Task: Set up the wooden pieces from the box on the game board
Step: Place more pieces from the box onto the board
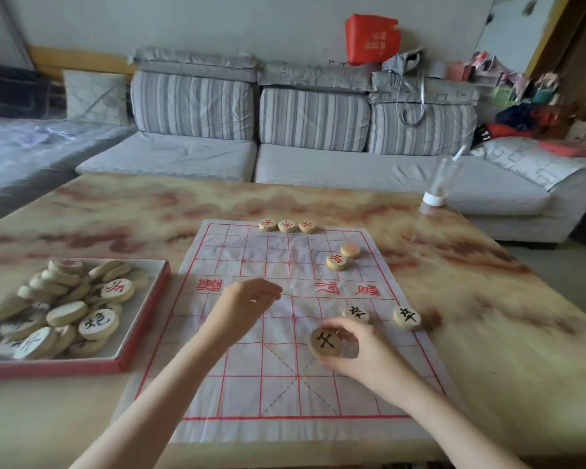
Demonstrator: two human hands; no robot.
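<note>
Right hand (359, 346) grips a black-marked piece (325, 341) beside two black pawns (406, 318)

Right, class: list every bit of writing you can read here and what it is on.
"卒": two pieces on the board.
"士": held piece, between fingers of the right hand.
"炮": boxed piece, in the box.
"河": board's river strip.
Unreadable, blurred: far red-marked pieces, red bag.

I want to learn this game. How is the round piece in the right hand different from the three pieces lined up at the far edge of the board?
The held piece has black writing; the three far pieces have red. It is gripped by the right hand; they lie flat in a row. All are round and wooden.
</note>
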